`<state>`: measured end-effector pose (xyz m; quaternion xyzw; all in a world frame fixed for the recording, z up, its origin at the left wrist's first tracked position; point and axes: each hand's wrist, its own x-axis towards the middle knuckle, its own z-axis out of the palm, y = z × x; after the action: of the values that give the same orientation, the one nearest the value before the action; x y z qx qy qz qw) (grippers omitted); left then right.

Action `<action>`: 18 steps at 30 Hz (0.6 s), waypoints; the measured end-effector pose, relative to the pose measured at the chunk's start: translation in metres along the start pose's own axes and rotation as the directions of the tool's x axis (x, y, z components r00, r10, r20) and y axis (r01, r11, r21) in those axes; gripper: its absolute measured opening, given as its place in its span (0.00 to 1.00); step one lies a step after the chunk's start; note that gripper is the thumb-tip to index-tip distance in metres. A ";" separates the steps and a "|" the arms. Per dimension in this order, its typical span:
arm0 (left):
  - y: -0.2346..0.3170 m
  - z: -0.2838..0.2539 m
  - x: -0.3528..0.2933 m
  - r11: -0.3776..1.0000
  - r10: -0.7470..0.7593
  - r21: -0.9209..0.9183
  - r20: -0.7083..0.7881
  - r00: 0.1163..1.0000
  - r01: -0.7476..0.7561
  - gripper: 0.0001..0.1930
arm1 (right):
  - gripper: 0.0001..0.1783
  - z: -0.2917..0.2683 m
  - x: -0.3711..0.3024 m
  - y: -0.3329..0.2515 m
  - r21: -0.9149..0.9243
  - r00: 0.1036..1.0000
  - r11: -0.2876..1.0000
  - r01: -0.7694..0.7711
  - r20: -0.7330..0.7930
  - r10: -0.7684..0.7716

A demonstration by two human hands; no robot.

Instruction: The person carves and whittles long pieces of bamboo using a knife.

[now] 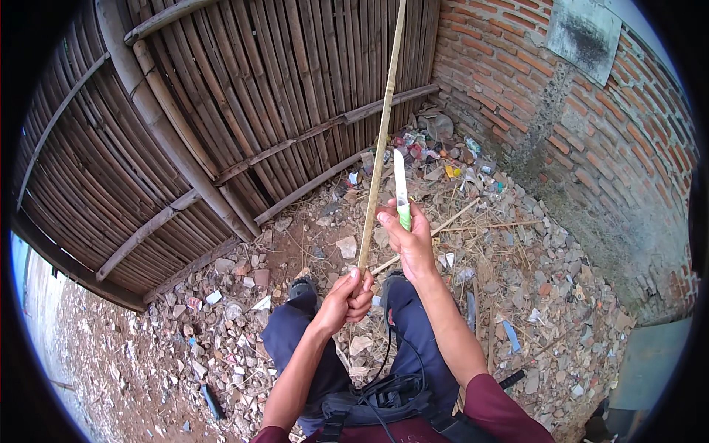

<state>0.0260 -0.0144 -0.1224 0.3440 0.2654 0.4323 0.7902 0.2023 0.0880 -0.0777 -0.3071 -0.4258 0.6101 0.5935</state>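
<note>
In the middle of the view, my left hand [346, 299] is closed round the lower end of a long, thin bamboo strip [379, 159]. The strip rises away from me, leaning slightly right, and its far end leaves the top of the picture. To its right, my right hand [410, 240] grips a knife [400, 177] by its light green handle. The blade points up and away from me, a short way right of the strip. Part of the handle is hidden by my fingers.
A slatted bamboo wall [295, 81] stands ahead and left, a brick wall [509, 52] to the right. Rubble and litter [546, 295] cover the ground. Loose sticks [458, 215] lie beyond my right hand. A dark blue piece [212, 402] lies at lower left. Cables [391, 354] hang over my lap.
</note>
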 end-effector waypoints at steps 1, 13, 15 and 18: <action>0.001 0.001 0.002 1.000 -0.002 -0.001 0.001 1.000 0.002 0.26 | 0.20 -0.002 0.000 0.000 0.006 1.000 1.000 -0.025 0.014 0.025; 0.046 0.015 0.024 0.951 -0.119 0.296 0.088 0.989 0.088 0.21 | 0.15 -0.008 0.002 -0.003 0.019 0.999 0.999 0.048 -0.012 -0.047; 0.043 0.004 0.022 0.955 -0.089 0.294 0.131 0.987 0.047 0.21 | 0.14 -0.003 0.001 -0.002 0.032 0.999 0.999 0.034 0.009 -0.034; 0.030 -0.007 0.026 0.965 -0.005 0.261 0.152 0.988 -0.035 0.16 | 0.12 -0.006 0.002 -0.003 0.009 0.999 0.999 0.034 -0.001 -0.034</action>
<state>0.0190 0.0221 -0.1070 0.4796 0.2572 0.3720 0.7520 0.2084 0.0910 -0.0773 -0.2975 -0.4281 0.6017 0.6052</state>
